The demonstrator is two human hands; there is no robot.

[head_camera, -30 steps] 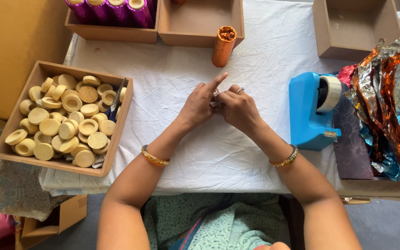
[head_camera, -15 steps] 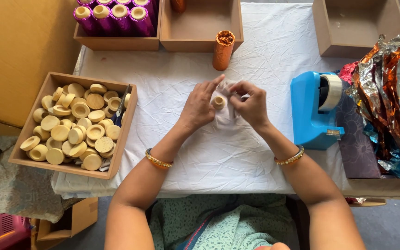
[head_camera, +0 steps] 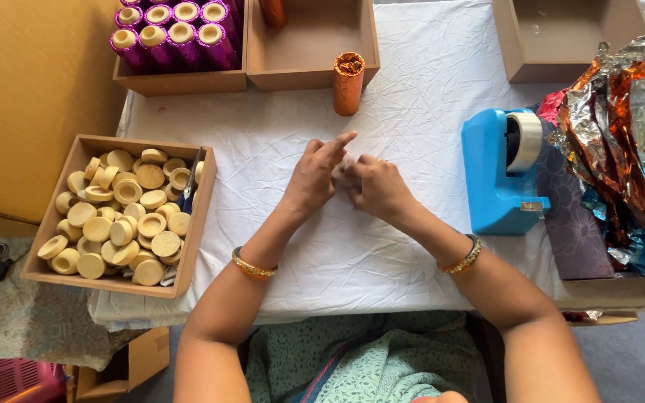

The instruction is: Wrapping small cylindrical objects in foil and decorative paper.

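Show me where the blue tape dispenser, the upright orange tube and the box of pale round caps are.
blue tape dispenser (head_camera: 490, 175), head view, on its flat blue side.
upright orange tube (head_camera: 347, 88), head view, on the middle of its foil-wrapped side.
box of pale round caps (head_camera: 201, 203), head view, on its right wooden wall.

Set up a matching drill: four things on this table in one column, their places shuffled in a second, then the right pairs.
1. tape dispenser
2. round wooden caps
3. purple foil rolls
4. orange foil roll

a. upright in the far-left box
b. loose in the near-left box
c. standing alone on the white cloth
d. beside the crumpled foil sheets

Pairs: 1-d, 2-b, 3-a, 4-c
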